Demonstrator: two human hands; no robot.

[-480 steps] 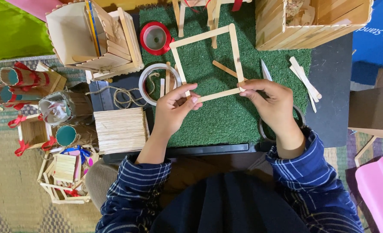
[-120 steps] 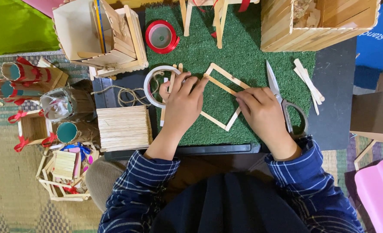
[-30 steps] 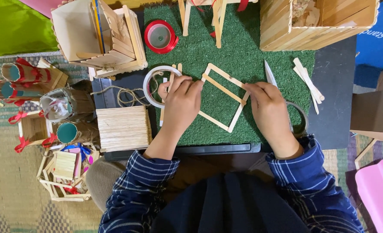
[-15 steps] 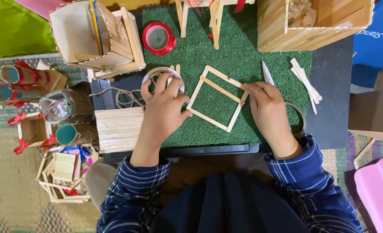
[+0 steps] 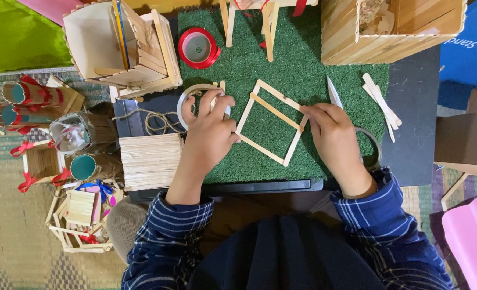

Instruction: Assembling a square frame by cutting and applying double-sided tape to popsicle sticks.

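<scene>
Stick frame (image 5: 270,122) lies flat on green turf mat (image 5: 303,59), mid-bench. Left hand (image 5: 209,131) over tape ring (image 5: 187,96), fingers curled, touching frame's left corner. Right hand (image 5: 332,137) fingers pinch frame's right corner. Wooden stick box (image 5: 351,37) top right holds wood scraps. Open stick house (image 5: 120,45) top left holds flat sticks. Red ribbon spool (image 5: 198,48) beside it.

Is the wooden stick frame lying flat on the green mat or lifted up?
Lying flat. The stick frame rests on the green mat, with the right hand touching its right corner.
</scene>
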